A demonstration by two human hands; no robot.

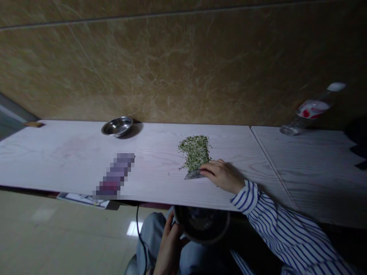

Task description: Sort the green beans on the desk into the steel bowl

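Small green grains [196,151] lie spread in a patch on the white wood-grain table. My right hand [223,175] is closed on a flat grey piece [193,175], whose exact kind I cannot make out. That piece rests on the tabletop along the near edge of the grains. Below the table's front edge, my left hand [172,238] grips the left rim of a round metal bowl [205,240]. The bowl sits over my lap, its far side tucked close under the table edge; its inside is dark.
A small steel bowl [117,127] stands by the wall at the back left. Nearer lies a pixelated flat object [116,175]. A clear plastic bottle [312,109] is at the back right. A seam [272,164] crosses the table, and a black cable [139,229] hangs in front.
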